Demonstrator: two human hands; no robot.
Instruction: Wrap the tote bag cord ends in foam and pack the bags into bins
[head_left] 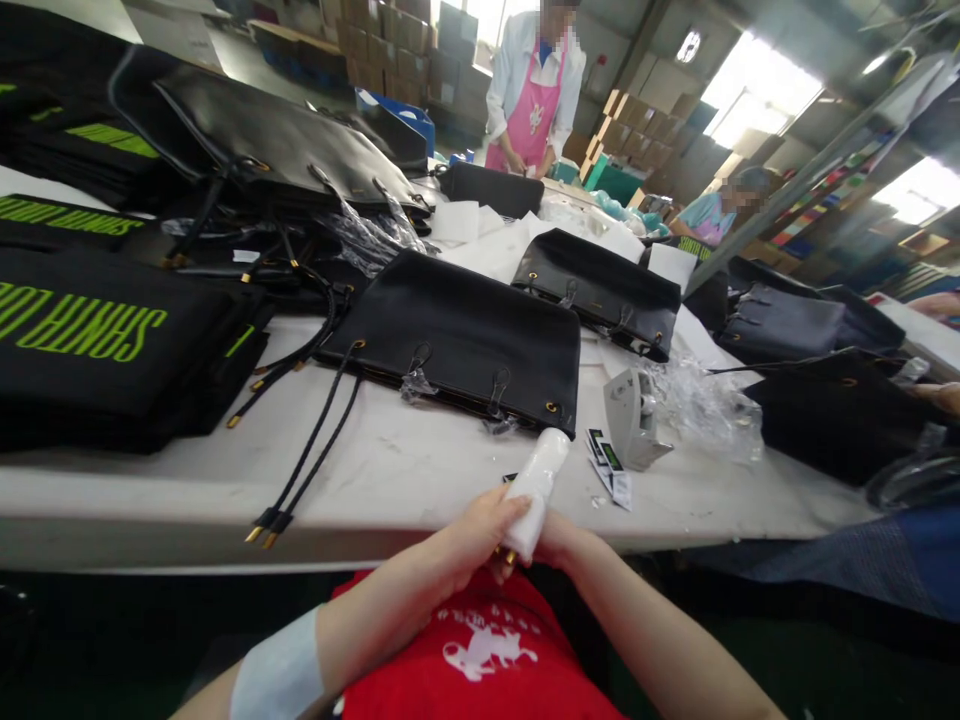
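Close to my body, just past the table's front edge, both hands are closed around a white wrapped roll [541,482] with gold-coloured tips at its lower end. My left hand [486,525] grips it from the left, thumb lying across the wrapping. My right hand [553,538] is on the roll's right side, its fingers partly hidden behind it. The roll's upper end overlaps the near corner of a black handbag [465,335] lying flat. Two black cords [319,435] with gold ends hang from that bag toward the table edge, and clear plastic covers its small loops.
Black cloth bags with green lettering [90,340] are stacked at left. Behind lie more black handbags [600,285]. A grey dispenser-like object [634,415], tags [611,465] and crumpled clear plastic [709,405] sit at right. A person in a pink apron [534,115] stands across the table.
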